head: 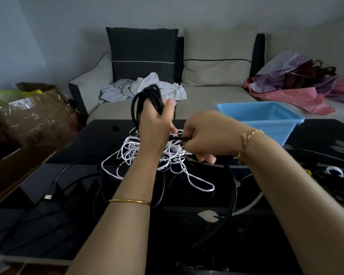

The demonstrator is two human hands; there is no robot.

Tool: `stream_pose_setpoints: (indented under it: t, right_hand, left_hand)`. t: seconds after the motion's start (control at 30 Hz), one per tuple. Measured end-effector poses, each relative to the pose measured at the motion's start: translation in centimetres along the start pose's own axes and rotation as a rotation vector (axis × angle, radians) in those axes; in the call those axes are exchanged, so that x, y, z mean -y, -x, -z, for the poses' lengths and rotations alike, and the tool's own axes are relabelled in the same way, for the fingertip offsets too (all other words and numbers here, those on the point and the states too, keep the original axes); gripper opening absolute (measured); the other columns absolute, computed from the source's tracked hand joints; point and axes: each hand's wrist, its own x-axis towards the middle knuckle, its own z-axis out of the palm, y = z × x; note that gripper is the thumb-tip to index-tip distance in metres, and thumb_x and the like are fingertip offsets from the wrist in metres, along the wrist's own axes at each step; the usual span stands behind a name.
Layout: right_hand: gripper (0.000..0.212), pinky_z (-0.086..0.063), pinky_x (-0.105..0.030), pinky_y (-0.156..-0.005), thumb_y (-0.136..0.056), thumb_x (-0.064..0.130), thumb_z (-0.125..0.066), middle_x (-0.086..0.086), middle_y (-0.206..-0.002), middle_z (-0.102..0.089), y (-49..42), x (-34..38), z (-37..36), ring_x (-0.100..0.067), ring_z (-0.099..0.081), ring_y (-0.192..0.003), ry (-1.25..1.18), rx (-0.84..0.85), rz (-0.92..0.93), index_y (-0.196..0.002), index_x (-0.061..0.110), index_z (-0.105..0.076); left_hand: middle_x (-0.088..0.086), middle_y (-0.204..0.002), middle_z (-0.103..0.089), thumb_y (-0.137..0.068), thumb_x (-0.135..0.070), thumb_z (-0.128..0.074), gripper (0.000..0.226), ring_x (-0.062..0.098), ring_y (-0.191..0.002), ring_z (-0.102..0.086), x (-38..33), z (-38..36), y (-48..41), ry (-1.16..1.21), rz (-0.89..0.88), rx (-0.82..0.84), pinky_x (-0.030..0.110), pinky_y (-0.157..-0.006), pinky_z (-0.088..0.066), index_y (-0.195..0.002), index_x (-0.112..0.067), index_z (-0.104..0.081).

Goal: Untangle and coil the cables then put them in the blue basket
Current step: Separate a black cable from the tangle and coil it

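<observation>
Over the glossy black bench (187,245) and tangled white cable (147,155), my left hand (155,124) gripped a looped black cable coil (146,98), my right hand (205,133) pinched its loose strand (179,138); blue plastic basket (266,119) sat at two o'clock.

No legible text anywhere.

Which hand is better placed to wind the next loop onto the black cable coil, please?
Right, probably: the right hand pinches the loose black strand beside the black cable coil, while the left hand is fully occupied gripping that coil above the tangled white cable.
</observation>
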Motion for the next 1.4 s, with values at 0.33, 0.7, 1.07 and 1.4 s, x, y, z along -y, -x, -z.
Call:
stream_pose_setpoints:
  t: [0.33, 0.7, 1.07, 1.4]
  right_hand:
    - [0.017, -0.04, -0.03, -0.068, -0.075, 0.026, -0.071, 0.002, -0.086, -0.055, -0.3, -3.5, 1.9, -0.027, -0.057, -0.089, 0.277, -0.433, -0.153, -0.072, 0.029, -0.055]
    - [0.025, -0.031, -0.031, -0.065, -0.09, 0.014, -0.047, -0.006, -0.106, -0.063, -1.4, -6.3, 0.7, -0.034, -0.057, -0.098, 0.457, -0.615, -0.22, -0.106, 0.027, -0.06]
    - [0.025, -0.038, -0.033, -0.069, -0.096, 0.032, -0.043, -0.008, -0.103, -0.064, -2.9, -9.2, -3.4, -0.033, -0.055, -0.097, 0.003, -0.517, -0.226, -0.105, 0.016, -0.06]
    - [0.011, -0.046, -0.039, -0.075, -0.092, 0.019, -0.044, -0.003, -0.089, -0.06, -3.4, -9.0, -5.3, -0.028, -0.055, -0.087, -0.226, -0.487, -0.225, -0.094, 0.011, -0.051]
  left_hand:
    - [0.008, -0.046, -0.054, -0.097, -0.047, -0.038, 0.054, 0.022, -0.039, -0.051, -1.3, -0.2, 1.3, -0.352, 0.102, 0.542, 0.032, -0.054, -0.045, -0.067, -0.005, -0.053]
    - [0.0, -0.045, -0.033, -0.094, -0.029, -0.052, 0.033, 0.01, -0.032, -0.023, -2.8, 1.1, 1.7, -0.071, 0.432, 0.895, 0.023, -0.043, -0.026, -0.093, 0.003, -0.059]
    - [-0.006, -0.041, -0.028, -0.092, -0.037, -0.039, 0.035, 0.003, -0.026, -0.021, -3.5, 0.8, 1.8, 0.253, 0.641, 1.002, 0.018, -0.037, -0.024, -0.083, -0.006, -0.052]
    - [-0.009, -0.039, -0.028, -0.087, -0.043, -0.039, 0.041, 0.001, -0.025, -0.023, -2.1, 0.5, 1.5, 0.624, 0.719, 0.871, 0.017, -0.034, -0.028, -0.081, -0.005, -0.052]
